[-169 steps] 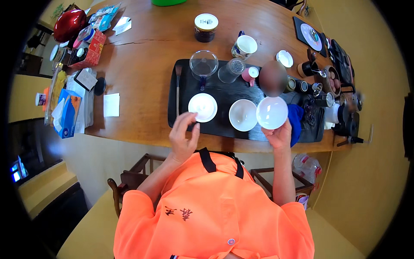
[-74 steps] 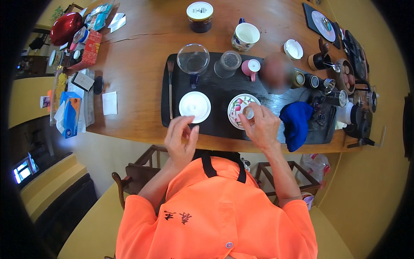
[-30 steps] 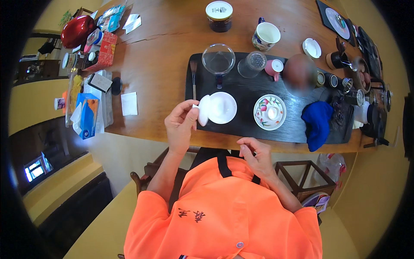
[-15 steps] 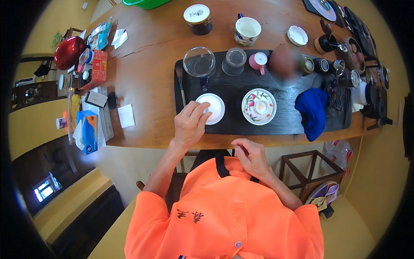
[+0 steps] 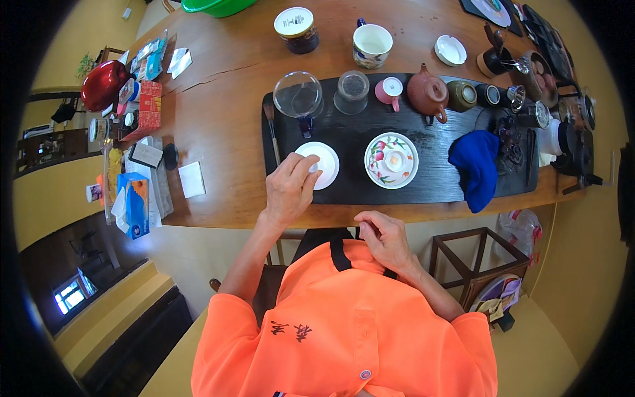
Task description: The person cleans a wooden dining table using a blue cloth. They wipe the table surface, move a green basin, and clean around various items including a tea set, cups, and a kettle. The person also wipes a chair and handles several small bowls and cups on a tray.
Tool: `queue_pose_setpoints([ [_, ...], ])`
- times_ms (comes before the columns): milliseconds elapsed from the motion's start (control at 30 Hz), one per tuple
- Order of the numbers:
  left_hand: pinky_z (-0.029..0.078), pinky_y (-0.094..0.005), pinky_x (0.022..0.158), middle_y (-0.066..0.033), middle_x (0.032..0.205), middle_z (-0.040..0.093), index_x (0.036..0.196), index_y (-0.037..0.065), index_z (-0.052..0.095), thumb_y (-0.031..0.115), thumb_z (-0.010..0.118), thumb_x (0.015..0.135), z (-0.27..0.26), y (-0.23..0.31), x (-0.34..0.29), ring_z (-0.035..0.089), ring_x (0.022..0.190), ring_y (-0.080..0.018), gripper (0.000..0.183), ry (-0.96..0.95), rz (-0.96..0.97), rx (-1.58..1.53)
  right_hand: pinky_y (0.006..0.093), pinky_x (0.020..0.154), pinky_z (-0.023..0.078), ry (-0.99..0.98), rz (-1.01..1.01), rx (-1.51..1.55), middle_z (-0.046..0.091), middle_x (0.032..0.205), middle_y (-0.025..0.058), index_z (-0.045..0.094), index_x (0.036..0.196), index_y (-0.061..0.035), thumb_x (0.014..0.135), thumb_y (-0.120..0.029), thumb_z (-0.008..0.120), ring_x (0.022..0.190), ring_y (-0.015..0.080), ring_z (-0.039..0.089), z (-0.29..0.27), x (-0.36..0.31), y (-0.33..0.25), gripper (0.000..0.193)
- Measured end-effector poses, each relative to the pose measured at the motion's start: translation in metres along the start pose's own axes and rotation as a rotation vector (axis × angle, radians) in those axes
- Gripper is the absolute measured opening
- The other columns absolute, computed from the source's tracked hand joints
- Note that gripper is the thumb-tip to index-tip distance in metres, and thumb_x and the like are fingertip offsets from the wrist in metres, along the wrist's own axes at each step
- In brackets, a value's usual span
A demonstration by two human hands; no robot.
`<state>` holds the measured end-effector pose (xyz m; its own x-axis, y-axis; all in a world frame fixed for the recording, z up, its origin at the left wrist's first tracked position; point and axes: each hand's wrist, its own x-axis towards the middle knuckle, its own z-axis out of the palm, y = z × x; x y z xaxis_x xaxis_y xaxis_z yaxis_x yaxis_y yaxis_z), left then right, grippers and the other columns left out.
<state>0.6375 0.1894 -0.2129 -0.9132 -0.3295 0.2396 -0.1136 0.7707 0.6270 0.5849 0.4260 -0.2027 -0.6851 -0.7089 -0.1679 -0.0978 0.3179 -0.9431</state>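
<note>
Tabletop (image 5: 221, 126), wooden, beside yellow wall (image 5: 582, 264); left hand (image 5: 288, 190) pinched on white lid (image 5: 323, 163), right hand (image 5: 385, 239) curled in.

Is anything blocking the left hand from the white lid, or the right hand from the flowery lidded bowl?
Nothing visible. The left hand is at the white lid; only table edge and black tray lie between the right hand and the flowery lidded bowl.

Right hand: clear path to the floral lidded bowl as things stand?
Likely yes: the right hand seems empty, and nothing stands between it and the floral lidded bowl on the black tray.
</note>
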Motion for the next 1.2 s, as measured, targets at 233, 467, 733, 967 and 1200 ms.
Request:
queue_pose_setpoints([
  [233, 0.052, -0.036, 0.063, -0.01, 0.09, 0.062, 0.105, 0.007, 0.067, 0.009, 0.073, 0.081, 0.001, 0.001, -0.004, 0.065, 0.078, -0.0263, 0.025, -0.031, -0.054, 0.042, 0.0322, 0.06, 0.047, 0.482, -0.259, -0.352, 0.062, 0.081, 0.0116, 0.063, 0.1, 0.0, 0.086, 0.001, 0.063, 0.067, 0.0237, 0.06, -0.07, 0.009, 0.01, 0.014],
  [467, 0.046, -0.0322, 0.056, -0.0078, 0.085, 0.057, 0.122, 0.005, 0.063, 0.011, 0.078, 0.077, -0.008, 0.015, -0.005, 0.057, 0.063, -0.021, 0.048, 0.082, -0.036, 0.094, 0.0483, 0.094, 0.042, 0.605, -0.066, -1.07, 0.051, 0.135, 0.0139, 0.054, 0.135, -0.0108, 0.078, -0.022, 0.077, 0.119, 0.0363, 0.048, -0.183, 0.025, 0.069, 0.063],
  [733, 0.044, -0.0256, 0.05, -0.0071, 0.076, 0.057, 0.114, 0.004, 0.067, -0.002, 0.07, 0.082, -0.011, 0.056, -0.017, 0.054, 0.057, -0.0144, 0.033, 0.143, 0.027, -0.025, 0.0485, 0.085, 0.045, 0.511, -0.088, -1.152, 0.05, 0.135, 0.0103, 0.058, 0.129, -0.0178, 0.074, -0.014, 0.075, 0.108, 0.0347, 0.051, -0.157, 0.037, 0.103, 0.058],
  [967, 0.047, -0.0265, 0.052, -0.009, 0.081, 0.064, 0.107, 0.002, 0.068, -0.004, 0.068, 0.083, 0.01, 0.097, -0.016, 0.06, 0.06, -0.0168, 0.025, 0.14, 0.1, -0.095, 0.046, 0.089, 0.046, 0.409, -0.108, -1.014, 0.053, 0.132, 0.0108, 0.063, 0.123, -0.0201, 0.073, -0.004, 0.072, 0.11, 0.0351, 0.053, -0.169, 0.031, 0.099, 0.053],
  [1200, 0.05, -0.0234, 0.064, -0.008, 0.094, 0.061, 0.124, 0.002, 0.06, -0.002, 0.065, 0.088, 0.015, 0.137, -0.026, 0.061, 0.077, -0.012, 0.036, 0.055, -0.136, -0.615, 0.0279, 0.084, 0.053, 0.459, 0.142, 0.435, 0.067, 0.115, 0.0094, 0.058, 0.13, 0.0019, 0.085, -0.005, 0.062, 0.095, 0.0144, 0.064, -0.214, -0.017, 0.015, 0.046],
])
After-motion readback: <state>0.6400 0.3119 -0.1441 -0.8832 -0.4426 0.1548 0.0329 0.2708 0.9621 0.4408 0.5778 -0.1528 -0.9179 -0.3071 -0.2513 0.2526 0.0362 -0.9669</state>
